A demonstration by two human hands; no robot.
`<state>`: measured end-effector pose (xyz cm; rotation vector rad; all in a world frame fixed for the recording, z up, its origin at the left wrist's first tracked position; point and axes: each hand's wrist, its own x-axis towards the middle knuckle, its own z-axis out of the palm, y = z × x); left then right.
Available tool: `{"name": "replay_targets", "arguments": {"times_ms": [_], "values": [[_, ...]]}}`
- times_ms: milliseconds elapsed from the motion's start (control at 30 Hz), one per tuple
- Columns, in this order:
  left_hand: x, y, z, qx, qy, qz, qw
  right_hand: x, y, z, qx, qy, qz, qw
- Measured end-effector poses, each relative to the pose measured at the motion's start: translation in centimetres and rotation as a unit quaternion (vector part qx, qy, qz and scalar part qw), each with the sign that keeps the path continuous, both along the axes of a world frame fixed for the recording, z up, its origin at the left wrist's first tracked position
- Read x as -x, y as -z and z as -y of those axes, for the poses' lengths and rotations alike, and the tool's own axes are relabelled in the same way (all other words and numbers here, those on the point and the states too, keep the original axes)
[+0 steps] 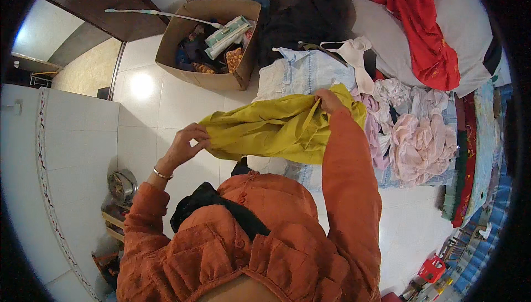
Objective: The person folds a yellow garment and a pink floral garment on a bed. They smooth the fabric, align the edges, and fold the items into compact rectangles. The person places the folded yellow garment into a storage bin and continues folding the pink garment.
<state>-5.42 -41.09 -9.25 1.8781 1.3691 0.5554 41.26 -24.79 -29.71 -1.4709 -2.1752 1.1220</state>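
Orange buttoned blouse (271, 191) is below yellow-green garment (265, 128), prob. light & limp, best held at ends, w/ L hand (187, 143) pinching its left edge, R hand (330, 102) gripping right part.

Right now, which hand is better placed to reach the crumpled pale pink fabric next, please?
Likely the right hand: it grips the wrinkled yellow cloth nearer the pale pink fabric than the left hand does.
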Motion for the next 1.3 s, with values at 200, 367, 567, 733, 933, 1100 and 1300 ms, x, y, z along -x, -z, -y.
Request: {"name": "replay_targets", "arguments": {"times_ms": [200, 367, 567, 733, 933, 1100, 1300], "values": [[-0.5, -2.2, -3.6, -0.111, 0.003, 0.004, 0.994, -1.6, -9.6, 3.3, -0.12, 0.131, -0.005, 0.984], [-2.5, -3.6, -8.1, -0.131, -0.047, 0.023, 0.99, -6.7, -14.8, 7.6, -0.269, 0.181, 0.023, 0.946], [-4.8, -5.7, -12.8, -0.201, -0.002, -0.01, 0.979, -9.4, -22.4, 15.2, -0.207, 0.252, 0.024, 0.945], [-7.8, -7.2, -14.3, -0.18, -0.004, 0.027, 0.983, -9.3, -23.2, 20.9, -0.298, 0.289, 0.016, 0.91], [-10.0, -6.4, -14.6, -0.19, 0.038, 0.02, 0.981, -8.7, -19.8, 25.4, -0.236, 0.363, -0.021, 0.901], [-10.8, -3.8, -13.5, -0.128, 0.071, -0.025, 0.989, -6.7, -12.2, 29.0, -0.222, 0.351, 0.115, 0.902], [-9.4, 1.4, -13.0, -0.089, 0.093, -0.064, 0.99, -3.1, -5.7, 32.3, -0.162, 0.373, 0.083, 0.91]]}}
